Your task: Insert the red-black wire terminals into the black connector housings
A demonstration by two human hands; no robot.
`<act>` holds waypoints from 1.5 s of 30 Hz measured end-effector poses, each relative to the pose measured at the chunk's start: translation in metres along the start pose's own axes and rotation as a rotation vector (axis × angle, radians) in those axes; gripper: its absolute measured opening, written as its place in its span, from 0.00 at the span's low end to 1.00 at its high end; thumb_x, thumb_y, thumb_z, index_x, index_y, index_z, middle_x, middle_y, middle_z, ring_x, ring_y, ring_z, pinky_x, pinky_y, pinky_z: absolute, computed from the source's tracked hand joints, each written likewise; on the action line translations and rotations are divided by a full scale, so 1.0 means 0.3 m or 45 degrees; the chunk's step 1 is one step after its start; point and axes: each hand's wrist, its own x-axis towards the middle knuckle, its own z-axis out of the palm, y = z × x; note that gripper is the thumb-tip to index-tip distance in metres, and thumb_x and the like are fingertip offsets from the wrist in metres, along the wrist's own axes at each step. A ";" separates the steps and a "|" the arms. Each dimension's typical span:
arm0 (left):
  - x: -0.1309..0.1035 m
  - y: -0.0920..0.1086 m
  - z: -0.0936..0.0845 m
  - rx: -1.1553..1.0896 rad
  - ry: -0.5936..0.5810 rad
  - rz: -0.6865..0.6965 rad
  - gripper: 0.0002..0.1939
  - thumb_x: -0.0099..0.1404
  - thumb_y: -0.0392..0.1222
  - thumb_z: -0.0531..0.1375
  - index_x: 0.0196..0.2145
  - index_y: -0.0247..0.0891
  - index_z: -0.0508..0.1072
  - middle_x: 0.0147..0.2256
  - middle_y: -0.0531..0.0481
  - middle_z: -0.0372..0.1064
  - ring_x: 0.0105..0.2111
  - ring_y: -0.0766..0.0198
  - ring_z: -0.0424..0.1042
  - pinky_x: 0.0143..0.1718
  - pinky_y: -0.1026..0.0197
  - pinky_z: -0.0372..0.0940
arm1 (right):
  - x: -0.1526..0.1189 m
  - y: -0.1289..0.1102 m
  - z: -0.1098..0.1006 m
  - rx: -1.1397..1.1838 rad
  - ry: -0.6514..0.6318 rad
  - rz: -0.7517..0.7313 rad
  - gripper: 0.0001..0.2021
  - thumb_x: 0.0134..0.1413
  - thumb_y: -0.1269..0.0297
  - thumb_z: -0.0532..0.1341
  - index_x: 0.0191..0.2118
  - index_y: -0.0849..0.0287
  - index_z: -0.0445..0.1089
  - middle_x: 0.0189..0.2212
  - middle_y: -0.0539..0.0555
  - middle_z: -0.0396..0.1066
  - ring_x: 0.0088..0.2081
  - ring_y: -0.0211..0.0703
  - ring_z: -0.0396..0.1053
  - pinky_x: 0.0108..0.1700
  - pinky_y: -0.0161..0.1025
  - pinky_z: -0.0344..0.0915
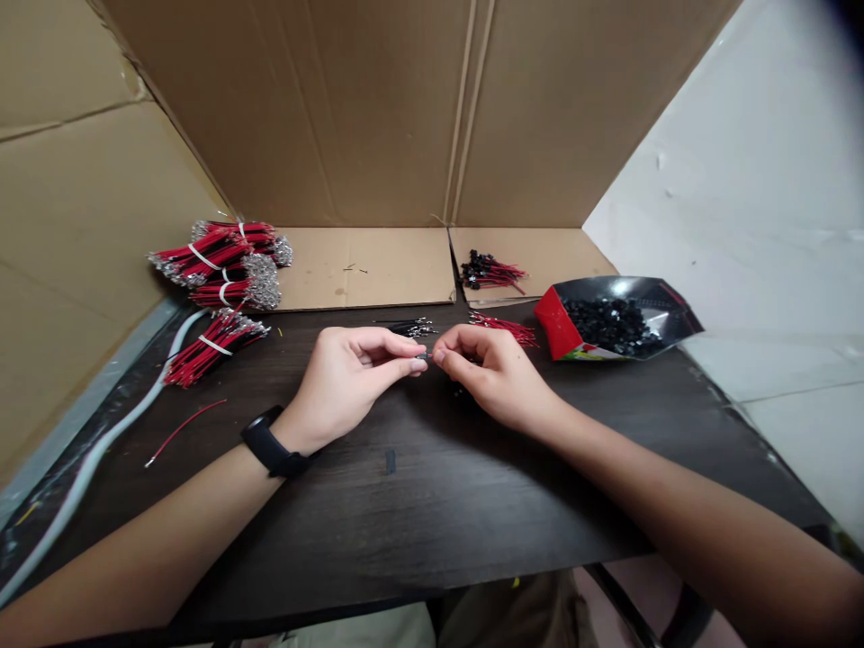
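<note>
My left hand [351,378], with a black band on its wrist, pinches a small black connector [422,356] between thumb and forefinger above the middle of the table. Just to its right, my right hand [490,367] is closed in a pinch on a thin red wire [430,355], whose short visible part meets the connector. The rest of the wire is hidden by the fingers. Behind my hands lie loose black wires [409,327] and a pile of red wires [506,329].
Tied bundles of red and black wires [214,347] lie at the left, near a white cable [112,439]. One red wire [182,430] lies alone. An open box [557,326] of black connectors stands right, below finished-looking wired connectors [490,272]. Cardboard [378,108] walls the back.
</note>
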 end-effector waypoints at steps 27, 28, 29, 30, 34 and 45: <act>0.056 -0.047 -0.049 0.174 0.263 0.157 0.10 0.64 0.43 0.69 0.40 0.35 0.81 0.40 0.44 0.81 0.38 0.61 0.79 0.40 0.61 0.76 | 0.325 0.023 -0.409 -0.992 0.356 0.191 0.06 0.59 0.74 0.66 0.38 0.61 0.82 0.34 0.60 0.80 0.40 0.51 0.77 0.48 0.50 0.71; 0.057 -0.050 -0.050 0.199 0.258 0.172 0.10 0.65 0.43 0.69 0.40 0.36 0.81 0.40 0.45 0.81 0.38 0.61 0.79 0.40 0.61 0.75 | 0.339 0.036 -0.417 -1.027 0.347 0.225 0.06 0.59 0.74 0.66 0.39 0.63 0.83 0.35 0.60 0.81 0.40 0.50 0.77 0.47 0.49 0.70; 0.057 -0.052 -0.050 0.226 0.251 0.183 0.09 0.65 0.43 0.68 0.40 0.36 0.81 0.40 0.45 0.81 0.38 0.61 0.79 0.40 0.61 0.75 | 0.347 0.047 -0.420 -1.055 0.331 0.258 0.07 0.59 0.74 0.66 0.40 0.64 0.83 0.35 0.61 0.81 0.40 0.49 0.77 0.46 0.47 0.70; 0.057 -0.052 -0.049 0.258 0.245 0.195 0.09 0.65 0.43 0.68 0.40 0.37 0.82 0.40 0.45 0.81 0.38 0.61 0.79 0.40 0.61 0.74 | 0.350 0.054 -0.422 -1.075 0.309 0.272 0.08 0.60 0.73 0.65 0.41 0.66 0.83 0.36 0.62 0.82 0.40 0.48 0.77 0.46 0.46 0.69; 0.052 -0.039 -0.046 0.385 0.247 0.230 0.08 0.66 0.43 0.66 0.40 0.38 0.82 0.40 0.46 0.82 0.37 0.61 0.79 0.39 0.61 0.73 | 0.321 0.046 -0.429 -1.084 0.258 0.133 0.16 0.65 0.69 0.59 0.46 0.72 0.82 0.41 0.65 0.82 0.44 0.46 0.77 0.47 0.44 0.66; 0.000 -0.021 0.016 0.754 -0.457 0.650 0.12 0.73 0.37 0.58 0.48 0.40 0.80 0.47 0.47 0.81 0.47 0.58 0.78 0.54 0.54 0.68 | 0.147 0.064 -0.327 -1.279 -0.244 -0.080 0.09 0.52 0.76 0.63 0.29 0.57 0.80 0.25 0.53 0.74 0.27 0.42 0.66 0.35 0.43 0.59</act>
